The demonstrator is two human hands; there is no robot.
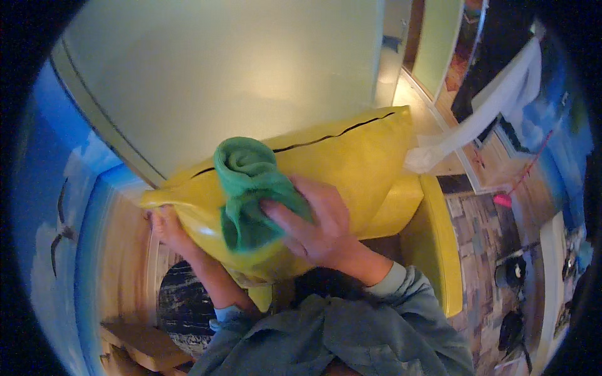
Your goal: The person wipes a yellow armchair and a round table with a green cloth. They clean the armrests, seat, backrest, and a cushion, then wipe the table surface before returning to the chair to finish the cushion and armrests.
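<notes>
A large yellow cushion point(362, 169) with a glossy cover, perhaps vinyl, is tilted up before me. Along its upper side runs a dark line like a zip or seam. My left hand point(170, 230) grips the cushion's left corner, its fingers partly hidden behind the edge. In front of the cushion, my right hand point(320, 221) is closed around a green cloth point(247, 164). The cloth is partly rolled, with the spiral end pointing up and away from me. Whether it touches the cover cannot be told.
Behind the cushion stands a pale smooth panel point(263, 75). A yellow padded seat side point(435, 249) rises at right, with white fabric point(479, 117) beyond. At lower left are a round dark patterned surface point(183, 296) and a brown box-like object point(146, 345). Patterned flooring point(475, 263) extends right.
</notes>
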